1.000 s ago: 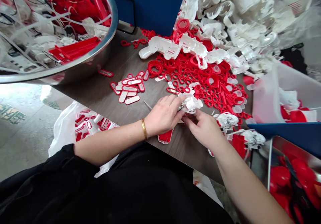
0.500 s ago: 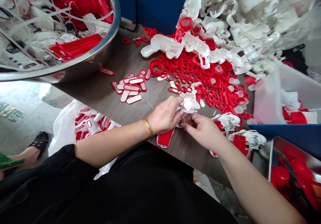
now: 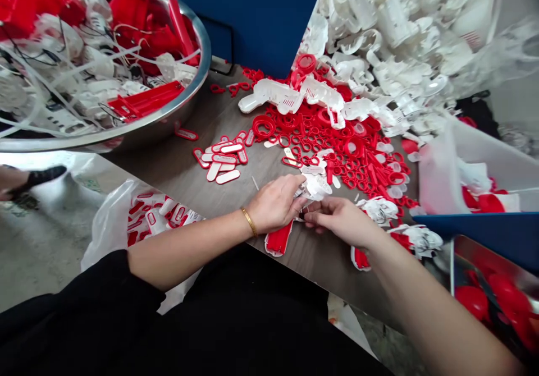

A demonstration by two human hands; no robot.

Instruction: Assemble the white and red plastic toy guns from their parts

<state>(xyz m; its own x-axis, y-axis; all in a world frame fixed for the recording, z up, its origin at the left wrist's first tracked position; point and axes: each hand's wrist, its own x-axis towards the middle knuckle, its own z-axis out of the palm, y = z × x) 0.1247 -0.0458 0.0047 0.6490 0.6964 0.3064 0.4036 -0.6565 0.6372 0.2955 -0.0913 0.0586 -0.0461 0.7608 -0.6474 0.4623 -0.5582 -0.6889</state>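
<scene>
My left hand, with a gold bracelet at the wrist, is closed around a white-and-red plastic assembly. Its round white end sticks out beyond my fingers, and its red part points toward my body. My right hand is at the assembly's right side with thumb and fingers pinched together; what lies between them is too small to name. Close by on the right are similar white-and-red assemblies. Just beyond my hands lie red plastic rings and oval white labels.
Red-rimmed oval pieces lie left of a heap of white shells. A metal basin of parts stands back left. On the right are a translucent bin and a metal tray. A plastic bag of parts hangs below the table's left edge.
The head view has shifted, so the table and basin appear lower. Both hands stay at the same assembly, with the right fingers slightly altered. Another person's foot at the left has moved.
</scene>
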